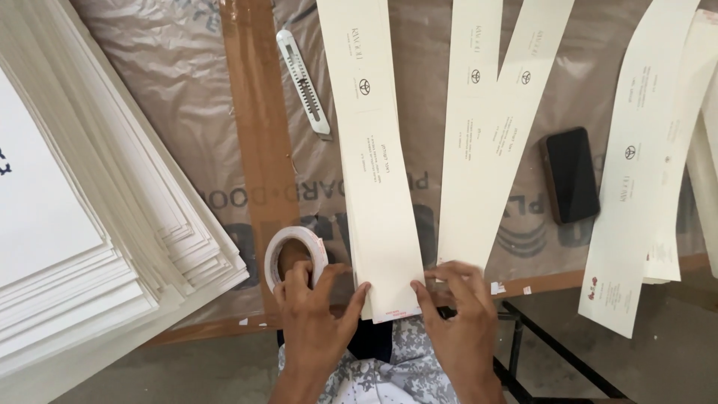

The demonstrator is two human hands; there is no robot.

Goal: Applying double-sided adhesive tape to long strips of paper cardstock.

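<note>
A long cream paper strip (378, 164) with small printed marks lies lengthwise on the plastic-covered table (187, 97), its near end hanging at the table's front edge. My left hand (314, 314) has a roll of white tape (293, 253) around its fingers while its thumb and fingertips rest on the strip's near left corner. My right hand (456, 307) pinches the strip's near right edge, fingers bent onto the paper.
A tall stack of white sheets (90, 209) fills the left. A utility knife (303, 82) lies at the back. More cream strips (486, 127) fan out to the right, one strip (643, 157) beside a black phone (571, 173). Black metal frame bars (538, 337) show below the table edge.
</note>
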